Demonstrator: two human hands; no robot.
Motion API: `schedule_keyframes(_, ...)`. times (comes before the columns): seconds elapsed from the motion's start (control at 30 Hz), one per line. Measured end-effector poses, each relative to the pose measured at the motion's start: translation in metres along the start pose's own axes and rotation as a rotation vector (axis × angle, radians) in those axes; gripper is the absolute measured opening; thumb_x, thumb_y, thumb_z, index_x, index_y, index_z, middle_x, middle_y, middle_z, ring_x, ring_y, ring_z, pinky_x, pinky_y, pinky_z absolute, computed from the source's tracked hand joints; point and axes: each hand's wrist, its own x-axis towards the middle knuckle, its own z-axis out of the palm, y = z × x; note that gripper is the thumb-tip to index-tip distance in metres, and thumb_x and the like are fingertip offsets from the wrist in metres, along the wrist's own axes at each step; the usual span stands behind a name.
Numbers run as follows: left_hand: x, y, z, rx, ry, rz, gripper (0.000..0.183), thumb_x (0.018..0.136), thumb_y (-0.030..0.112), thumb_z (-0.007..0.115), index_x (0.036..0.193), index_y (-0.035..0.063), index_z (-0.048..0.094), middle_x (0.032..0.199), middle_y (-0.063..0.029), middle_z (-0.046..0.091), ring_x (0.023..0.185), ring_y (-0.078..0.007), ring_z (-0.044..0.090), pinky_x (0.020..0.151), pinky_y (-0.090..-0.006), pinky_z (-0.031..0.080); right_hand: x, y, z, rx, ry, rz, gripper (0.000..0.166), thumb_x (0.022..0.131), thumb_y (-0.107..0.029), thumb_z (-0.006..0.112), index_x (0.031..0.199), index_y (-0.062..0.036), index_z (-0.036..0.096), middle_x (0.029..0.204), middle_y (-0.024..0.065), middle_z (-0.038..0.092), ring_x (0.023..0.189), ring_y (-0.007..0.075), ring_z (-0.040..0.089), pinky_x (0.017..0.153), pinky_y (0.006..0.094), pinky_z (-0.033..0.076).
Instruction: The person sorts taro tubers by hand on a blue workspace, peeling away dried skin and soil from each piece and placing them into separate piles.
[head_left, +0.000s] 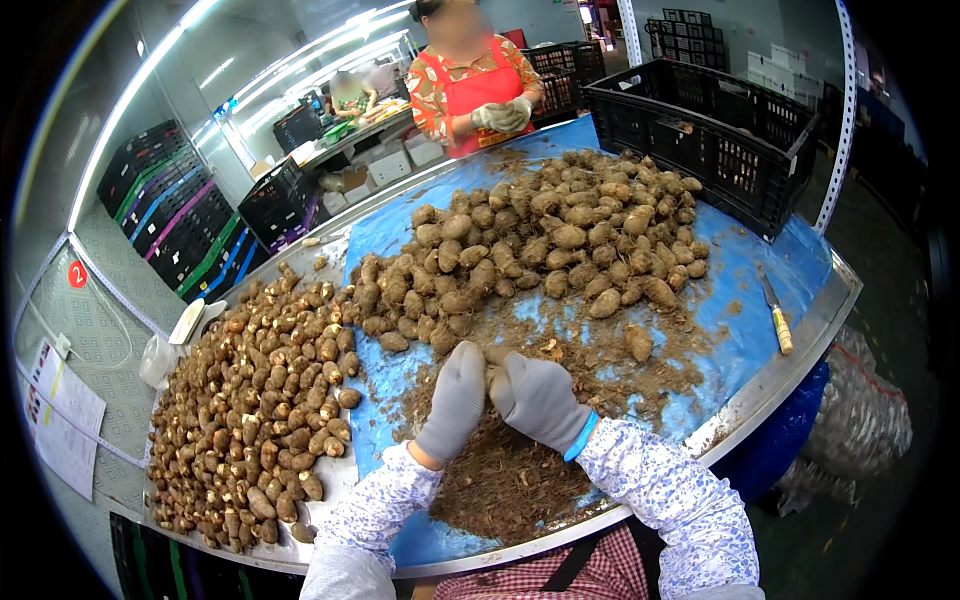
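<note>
Both my hands wear grey knit gloves and meet above the near side of the blue plastic sheet. My left hand (457, 397) and my right hand (536, 394) are closed around a small brown corm (495, 355), apparently taro. Most of it is hidden by the gloves. Below them lies a heap of brown root fibres and soil (502, 484). Beyond my hands spreads a large pile of hairy, soil-covered taro corms (555, 232). One loose corm (637, 343) rests to the right. On the left, a pile of cleaner corms (255, 405) shows pale cut ends.
A knife (776, 311) with a light handle lies near the table's right edge. A black plastic crate (697, 142) stands at the back right corner. Across the table is a person in a red apron (480, 90), gloved hands together. Stacked crates (176, 202) stand at left.
</note>
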Motion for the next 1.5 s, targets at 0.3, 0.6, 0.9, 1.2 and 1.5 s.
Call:
schedule_keyframes(0.3,-0.012,-0.016,-0.017,0.105,-0.155,0.147,0.014,0.090,0.019,0.049,0.087,0.0057,0.050,0.064,-0.0109,0.055,0.049,-0.0269,0.055,0.044,-0.0357,0.044,-0.006,-0.001,0.019,0.784,-0.278,0.910,0.021,0.095,-0.025,0.045,0.091,-0.0064,0.054,0.056,0.0141,0.051,0.044,0.0274,0.051,0.042,0.0401,0.042)
schedule_keyframes(0.6,-0.014,-0.002,-0.013,0.084,-0.266,0.134,0.009,0.088,0.005,0.045,0.088,-0.0020,0.050,0.080,-0.0101,0.050,0.060,-0.0200,0.053,0.045,-0.0297,0.042,-0.016,0.015,0.007,0.286,-0.173,0.032,0.029,0.090,-0.013,0.053,0.113,0.0034,0.052,0.091,0.0225,0.059,0.057,0.0297,0.062,0.046,0.0384,0.048)
schedule_keyframes(0.9,-0.012,0.016,-0.016,-1.027,-0.011,-0.694,0.022,0.101,0.019,0.036,0.102,0.0021,0.050,0.085,-0.0078,0.057,0.065,-0.0081,0.053,0.051,-0.0176,0.044,0.003,0.014,-0.011,0.518,-0.214,0.464,0.028,0.097,-0.027,0.050,0.102,0.0000,0.057,0.065,0.0043,0.056,0.059,0.0088,0.057,0.048,0.0236,0.045)
schedule_keyframes(1.2,-0.022,0.002,-0.025,-0.310,-0.264,-0.253,0.020,0.099,0.019,0.043,0.104,0.0013,0.051,0.089,-0.0076,0.052,0.080,-0.0175,0.055,0.068,-0.0269,0.047,0.005,0.009,-0.021,0.385,-0.570,0.196,0.033,0.092,-0.030,0.058,0.098,0.0024,0.056,0.080,0.0123,0.062,0.073,0.0222,0.063,0.060,0.0308,0.048)
schedule_keyframes(1.5,-0.016,-0.001,-0.019,-0.388,-0.058,-0.351,0.016,0.096,0.016,0.048,0.100,0.0016,0.053,0.082,-0.0061,0.058,0.066,-0.0168,0.056,0.061,-0.0288,0.047,0.028,0.004,-0.042,0.864,-0.610,0.672,0.035,0.090,-0.021,0.060,0.115,0.0034,0.052,0.101,0.0177,0.063,0.091,0.0263,0.063,0.077,0.0326,0.050)
